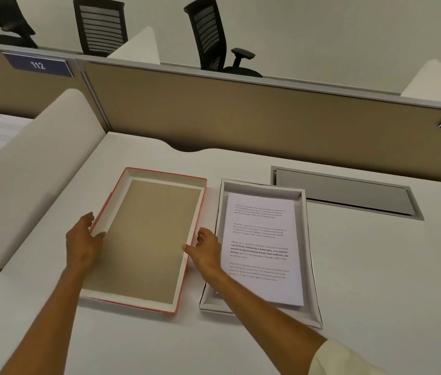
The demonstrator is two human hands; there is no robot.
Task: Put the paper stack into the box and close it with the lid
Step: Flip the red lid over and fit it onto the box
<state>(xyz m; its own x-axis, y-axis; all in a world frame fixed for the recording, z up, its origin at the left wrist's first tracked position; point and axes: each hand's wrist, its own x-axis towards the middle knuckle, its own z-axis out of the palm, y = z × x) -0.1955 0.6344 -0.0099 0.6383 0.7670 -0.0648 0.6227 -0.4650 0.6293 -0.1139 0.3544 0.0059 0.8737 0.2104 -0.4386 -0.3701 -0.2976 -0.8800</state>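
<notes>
The lid [143, 239], red outside with white walls and a brown cardboard inside, lies upside down on the desk left of centre. My left hand [82, 243] grips its left wall, thumb inside. My right hand [205, 251] grips its right wall, thumb over the edge. Right beside the lid stands the white box [309, 255], its walls low. The paper stack [262, 247], white sheets with printed text, lies flat inside the box. My right forearm crosses over the box's near left corner.
A grey recessed cable hatch [346, 193] sits in the desk behind the box. A tan partition [241, 112] closes the far edge. A white curved divider [32, 171] stands at the left. Office chairs [214, 36] are beyond the partition.
</notes>
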